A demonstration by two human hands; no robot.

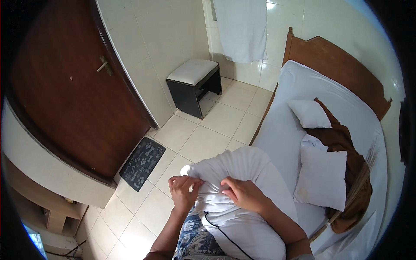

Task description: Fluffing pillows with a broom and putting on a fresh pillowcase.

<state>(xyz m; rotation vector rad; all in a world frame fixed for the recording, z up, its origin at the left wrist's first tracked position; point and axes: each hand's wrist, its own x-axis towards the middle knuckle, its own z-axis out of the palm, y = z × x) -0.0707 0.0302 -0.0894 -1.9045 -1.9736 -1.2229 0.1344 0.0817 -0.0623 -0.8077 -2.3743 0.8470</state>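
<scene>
A plump pillow in a white pillowcase [250,169] lies across my lap and against the bed's side. Its fabric is creased and gathered between my hands. My left hand [184,192] pinches the cloth near the pillow's left edge, thumb and fingertips together. Just to the right, my right hand [243,194] is over the same gathered cloth with bent fingers. A small gap shows between its thumb and forefinger; whether cloth is caught there cannot be seen. A thin black cord [224,231] runs over the white fabric below my hands.
The bed [276,123] at right holds a small white pillow [310,113], a larger one [323,178], a brown cloth [346,136] and a stick broom [357,185]. A padded stool [195,73], a doormat [143,164] and a wooden door [71,94] are on the left.
</scene>
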